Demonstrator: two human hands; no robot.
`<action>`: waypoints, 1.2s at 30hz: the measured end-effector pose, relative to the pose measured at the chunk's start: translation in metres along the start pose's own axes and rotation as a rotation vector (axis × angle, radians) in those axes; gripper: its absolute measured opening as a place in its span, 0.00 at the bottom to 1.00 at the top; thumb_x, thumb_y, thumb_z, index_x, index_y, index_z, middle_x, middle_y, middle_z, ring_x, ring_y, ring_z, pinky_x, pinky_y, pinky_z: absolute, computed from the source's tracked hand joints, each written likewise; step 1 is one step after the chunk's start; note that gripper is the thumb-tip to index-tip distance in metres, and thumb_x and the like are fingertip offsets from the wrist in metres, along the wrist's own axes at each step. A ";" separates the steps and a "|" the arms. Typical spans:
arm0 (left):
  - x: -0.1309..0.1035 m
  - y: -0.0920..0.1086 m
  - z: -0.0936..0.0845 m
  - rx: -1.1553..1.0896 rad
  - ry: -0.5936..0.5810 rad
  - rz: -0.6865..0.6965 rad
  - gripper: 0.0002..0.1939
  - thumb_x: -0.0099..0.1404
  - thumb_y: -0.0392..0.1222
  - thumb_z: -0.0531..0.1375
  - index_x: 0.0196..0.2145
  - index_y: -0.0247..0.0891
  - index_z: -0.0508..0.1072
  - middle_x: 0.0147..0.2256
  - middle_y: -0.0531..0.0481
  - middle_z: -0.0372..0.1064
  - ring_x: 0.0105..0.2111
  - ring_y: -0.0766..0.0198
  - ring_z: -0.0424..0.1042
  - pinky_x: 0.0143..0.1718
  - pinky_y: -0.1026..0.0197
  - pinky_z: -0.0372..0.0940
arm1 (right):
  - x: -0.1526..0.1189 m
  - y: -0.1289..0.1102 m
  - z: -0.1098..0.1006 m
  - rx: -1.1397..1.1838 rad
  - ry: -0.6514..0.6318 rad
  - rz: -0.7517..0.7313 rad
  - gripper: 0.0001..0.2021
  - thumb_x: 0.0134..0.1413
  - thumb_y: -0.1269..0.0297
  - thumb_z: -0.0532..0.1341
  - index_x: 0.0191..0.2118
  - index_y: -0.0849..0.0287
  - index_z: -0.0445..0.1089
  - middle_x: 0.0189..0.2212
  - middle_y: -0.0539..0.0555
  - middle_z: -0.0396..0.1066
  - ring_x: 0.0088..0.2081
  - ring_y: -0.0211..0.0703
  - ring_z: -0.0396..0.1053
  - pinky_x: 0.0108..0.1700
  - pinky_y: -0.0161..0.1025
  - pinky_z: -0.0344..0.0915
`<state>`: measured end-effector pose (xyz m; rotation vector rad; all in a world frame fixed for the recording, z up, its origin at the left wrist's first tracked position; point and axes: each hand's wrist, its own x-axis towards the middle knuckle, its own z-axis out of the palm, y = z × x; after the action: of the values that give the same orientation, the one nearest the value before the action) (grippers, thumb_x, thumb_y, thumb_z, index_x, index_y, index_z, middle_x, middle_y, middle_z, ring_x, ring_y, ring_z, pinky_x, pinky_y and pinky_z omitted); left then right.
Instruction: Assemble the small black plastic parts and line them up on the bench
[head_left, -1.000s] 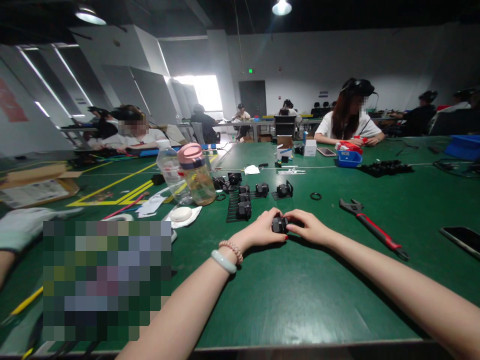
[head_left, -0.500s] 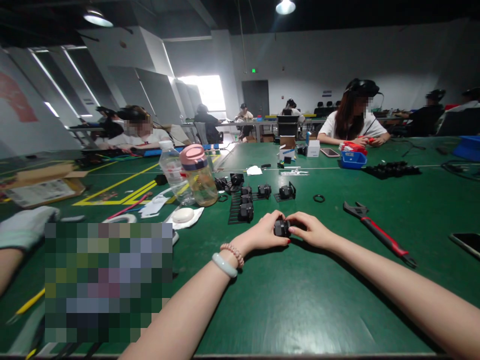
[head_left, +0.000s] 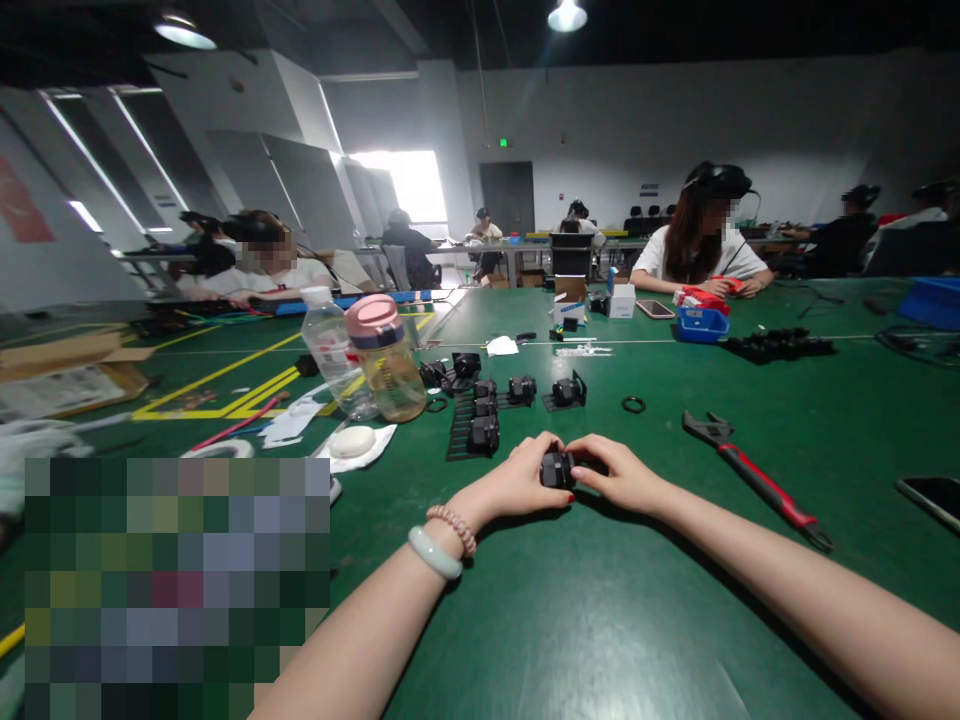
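Note:
Between my two hands is a black faceted cable gland (head_left: 556, 470), held just above or on the green table. My left hand (head_left: 525, 475) closes around its left side, thumb at the front. From the right, my right hand (head_left: 615, 470) pinches it with thumb and fingertips, which partly hide it. Beyond my hands lie similar black glands (head_left: 484, 434) on slotted black plates, with another gland (head_left: 568, 391) on its own plate. A loose black ring (head_left: 634, 405) rests to the right of them.
An adjustable wrench (head_left: 765, 482) with red-black handles lies right of my right arm, a phone (head_left: 930, 502) farther right. Left stand a pink-lidded bottle (head_left: 390, 370) and a clear plastic bottle (head_left: 330, 345). A co-worker (head_left: 701, 230) sits opposite, behind a blue bin (head_left: 703, 323).
The view has shifted slightly, so things on the table appear lower and farther left. Both hands keep their hold on the gland. The co-worker's gloved hand at far left is now blurred.

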<state>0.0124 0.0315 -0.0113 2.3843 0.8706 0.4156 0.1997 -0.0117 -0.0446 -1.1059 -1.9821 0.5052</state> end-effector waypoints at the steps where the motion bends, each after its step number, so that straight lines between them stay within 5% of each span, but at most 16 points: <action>1: 0.000 0.000 0.000 -0.001 -0.001 0.001 0.28 0.44 0.47 0.62 0.43 0.40 0.60 0.36 0.50 0.58 0.36 0.61 0.61 0.37 0.58 0.59 | 0.000 0.000 0.000 0.005 0.001 -0.004 0.14 0.49 0.62 0.57 0.44 0.58 0.63 0.38 0.54 0.66 0.40 0.41 0.64 0.43 0.40 0.60; 11: 0.001 -0.001 0.000 0.000 -0.015 0.022 0.26 0.44 0.46 0.61 0.42 0.40 0.60 0.36 0.50 0.58 0.35 0.61 0.61 0.37 0.58 0.59 | -0.003 -0.004 -0.001 0.126 -0.002 -0.070 0.23 0.43 0.68 0.60 0.48 0.58 0.56 0.42 0.55 0.62 0.43 0.42 0.62 0.47 0.41 0.59; 36: 0.000 0.009 -0.009 0.027 -0.019 0.010 0.25 0.44 0.45 0.61 0.41 0.40 0.60 0.37 0.51 0.57 0.38 0.60 0.59 0.40 0.58 0.59 | 0.002 -0.006 -0.003 0.072 0.005 -0.053 0.18 0.41 0.65 0.62 0.42 0.59 0.62 0.37 0.54 0.64 0.39 0.42 0.63 0.42 0.40 0.60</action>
<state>0.0124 0.0296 0.0011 2.4142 0.8613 0.3868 0.1980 -0.0131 -0.0375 -1.0064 -1.9679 0.5406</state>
